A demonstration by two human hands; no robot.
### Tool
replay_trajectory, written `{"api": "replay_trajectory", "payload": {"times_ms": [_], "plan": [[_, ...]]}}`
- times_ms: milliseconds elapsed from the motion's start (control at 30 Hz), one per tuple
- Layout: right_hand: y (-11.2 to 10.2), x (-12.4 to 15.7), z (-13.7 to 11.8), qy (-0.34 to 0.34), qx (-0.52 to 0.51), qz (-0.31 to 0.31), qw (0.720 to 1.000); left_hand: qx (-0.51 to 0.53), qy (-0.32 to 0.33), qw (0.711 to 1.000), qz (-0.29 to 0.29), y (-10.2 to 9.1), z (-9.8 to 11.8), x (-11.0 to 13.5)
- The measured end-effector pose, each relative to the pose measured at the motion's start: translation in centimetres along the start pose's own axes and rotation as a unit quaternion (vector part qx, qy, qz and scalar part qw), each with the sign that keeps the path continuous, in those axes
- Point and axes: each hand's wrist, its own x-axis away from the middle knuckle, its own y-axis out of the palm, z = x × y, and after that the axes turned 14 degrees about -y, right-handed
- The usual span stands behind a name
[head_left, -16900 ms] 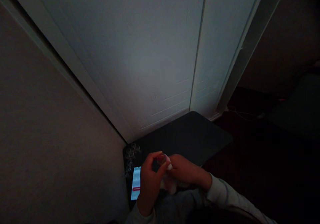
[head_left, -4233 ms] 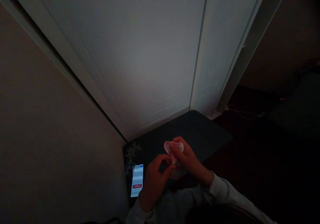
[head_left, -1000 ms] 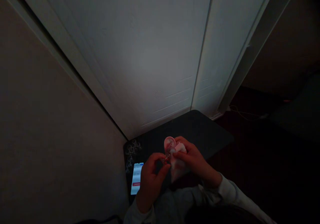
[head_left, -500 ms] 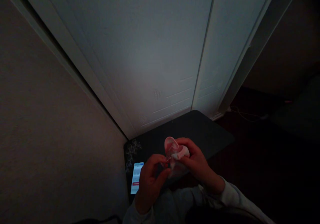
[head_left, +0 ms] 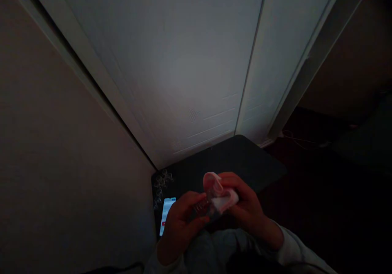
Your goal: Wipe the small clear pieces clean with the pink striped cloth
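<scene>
My right hand [head_left: 245,202] is closed around a small pink-and-white item [head_left: 226,199], which has a rounded pink flap standing up at its far end. Poor light hides its exact kind; it could be a small shoe. Left of it, my left hand [head_left: 185,219] pinches a clear plastic piece [head_left: 201,205] between thumb and fingers, close against the pink item. Whether the two touch I cannot tell. Both hands are over the near part of a dark tabletop [head_left: 232,159].
A lit phone [head_left: 167,212] lies on the tabletop's left side, partly behind my left hand. Several clear plastic pieces [head_left: 162,182] lie beyond it in the corner. A white panelled door [head_left: 190,70] rises behind the table, a wall [head_left: 76,163] at left. A thin cable [head_left: 297,139] runs along the floor.
The pink item has turned and shifted slightly right and nearer with my right hand. My left hand has moved a little left and down, and the clear piece in it shows more.
</scene>
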Motion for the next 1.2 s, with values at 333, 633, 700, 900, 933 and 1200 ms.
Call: {"api": "replay_trajectory", "payload": {"times_ms": [333,633,700,900,933,1200], "plan": [[0.0,0.4,0.2,-0.01,0.027,-0.012,1.0,-0.016,-0.004,1.0,0.006,0.0,-0.4,-0.1],[-0.3,-0.1,-0.2,-0.003,0.018,-0.059,0.998,0.016,-0.006,1.0,-0.011,-0.3,-0.7,-0.1],[-0.5,-0.2,-0.2,0.006,0.006,-0.066,0.998,0.023,-0.016,1.0,-0.01,-0.3,-0.8,-0.1],[-1.0,-0.8,-0.1,0.025,-0.003,-0.144,0.989,0.049,-0.045,0.998,-0.007,-0.9,-0.5,-0.1],[-1.0,-0.8,0.0,0.029,-0.002,-0.16,0.987,0.059,-0.051,0.997,-0.008,-1.0,-0.3,-0.1],[-0.4,-0.3,1.0,0.042,-0.005,-0.157,0.987,0.094,-0.105,0.989,-0.032,-1.3,0.7,-0.1]]}}
